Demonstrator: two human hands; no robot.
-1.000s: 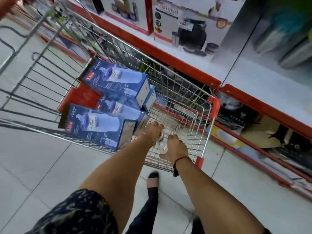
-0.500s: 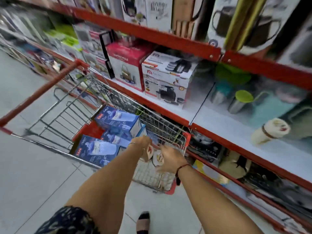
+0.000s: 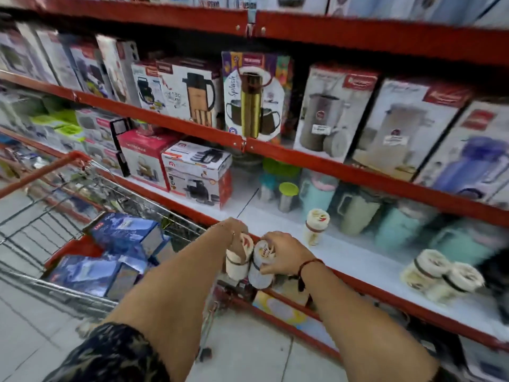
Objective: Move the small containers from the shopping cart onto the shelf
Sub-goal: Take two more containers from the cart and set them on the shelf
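carrying two small cream plastic containers — left hand [image 3: 234, 232] grasping one [image 3: 237, 264], right hand [image 3: 285, 253] the other [image 3: 261, 267] — toward the white red-edged shelf [image 3: 358, 257]; next, setting both upright there.

"Splash" on flask box [image 3: 254, 96], other labels blurred

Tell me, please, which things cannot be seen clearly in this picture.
- Head view: labels on both held containers, blurred, partly covered by the left hand and right hand.
- Cart floor, hidden by blue boxes.
- Two lying containers, motion-blurred.
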